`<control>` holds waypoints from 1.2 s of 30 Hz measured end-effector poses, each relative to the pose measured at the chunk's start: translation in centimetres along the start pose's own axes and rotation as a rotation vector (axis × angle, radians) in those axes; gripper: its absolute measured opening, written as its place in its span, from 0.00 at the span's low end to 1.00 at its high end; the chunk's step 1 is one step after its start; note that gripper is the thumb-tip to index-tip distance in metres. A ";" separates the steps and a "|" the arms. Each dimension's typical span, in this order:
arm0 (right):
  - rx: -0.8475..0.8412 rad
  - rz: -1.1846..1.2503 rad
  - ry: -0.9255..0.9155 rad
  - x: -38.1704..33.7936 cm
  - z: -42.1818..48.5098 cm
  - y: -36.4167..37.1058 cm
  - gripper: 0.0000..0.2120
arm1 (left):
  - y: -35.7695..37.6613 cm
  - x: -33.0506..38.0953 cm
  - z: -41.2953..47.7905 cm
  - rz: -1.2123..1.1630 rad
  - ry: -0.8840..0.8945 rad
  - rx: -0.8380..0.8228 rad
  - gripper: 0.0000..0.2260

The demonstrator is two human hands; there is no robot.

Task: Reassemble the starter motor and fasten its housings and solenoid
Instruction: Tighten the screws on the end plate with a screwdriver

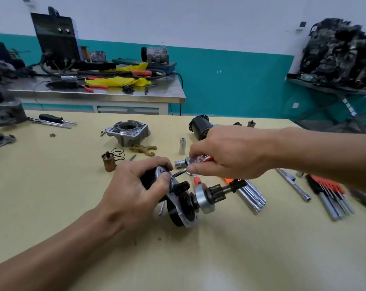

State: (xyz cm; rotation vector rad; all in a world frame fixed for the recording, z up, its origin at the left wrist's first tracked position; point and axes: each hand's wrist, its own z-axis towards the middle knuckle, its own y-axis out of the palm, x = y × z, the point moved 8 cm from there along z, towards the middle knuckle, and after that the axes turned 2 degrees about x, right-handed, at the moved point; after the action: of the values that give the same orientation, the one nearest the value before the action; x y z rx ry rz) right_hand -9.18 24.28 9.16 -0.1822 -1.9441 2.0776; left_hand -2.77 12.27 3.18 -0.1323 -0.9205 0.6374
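Left hand (140, 185) gripped black starter motor body with silver flange plate (175, 214) on yellow table (73, 185), pinion shaft pointing right. Right hand (226, 156) pinched bent steel key (179, 172), tip at flange beside left thumb.

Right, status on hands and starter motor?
Left hand grips black-and-silver starter motor assembly. Right hand holds red-handled silver key on its plate. Chrome rods lie beside its pinion.

A half-built starter (201, 199), silver flange and pinion shaft pointing right, sits tilted at mid-tabletop; the grey nose housing (127, 132) and black motor case (199, 127) lie near the far edge.
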 end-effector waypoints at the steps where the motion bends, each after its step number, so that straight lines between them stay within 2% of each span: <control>1: 0.015 0.047 -0.001 -0.1 0.1 0.0 0.22 | -0.3 0.1 -0.1 0.019 0.022 0.015 0.10; 8: 0.016 0.384 0.145 0.7 -0.5 1.2 0.14 | -0.8 1.1 -0.2 0.126 0.103 0.065 0.09; 14: 0.004 0.569 0.251 1.4 -0.7 1.9 0.21 | -1.0 1.6 -0.3 0.175 0.116 0.079 0.09; 22: -0.013 0.719 0.357 1.4 -1.8 2.4 0.20 | -1.1 2.3 -0.4 0.210 0.181 0.061 0.11; 26: -0.015 0.674 0.364 1.2 -1.9 1.8 0.20 | -1.3 1.9 0.4 0.182 0.173 -0.016 0.09; 28: 0.055 0.639 0.381 3.0 -2.0 1.0 0.19 | -1.7 1.5 0.8 0.165 0.148 -0.034 0.10; 31: 0.243 0.552 0.566 8.0 -3.3 0.9 0.20 | -3.0 0.5 1.0 0.101 0.104 -0.051 0.09; 33: 0.294 0.437 0.682 9.9 -4.5 2.9 0.19 | -3.8 0.6 1.0 0.110 0.142 -0.056 0.08; 36: 0.362 0.412 0.780 10.1 -5.9 6.5 0.15 | -4.3 0.6 1.4 0.132 0.136 -0.075 0.09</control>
State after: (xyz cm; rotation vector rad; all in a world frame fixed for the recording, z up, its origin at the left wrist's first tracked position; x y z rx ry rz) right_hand -17.86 32.55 3.25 -1.1861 -1.1085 2.0774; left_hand -1.58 8.89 6.03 -0.3021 -0.8088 0.7070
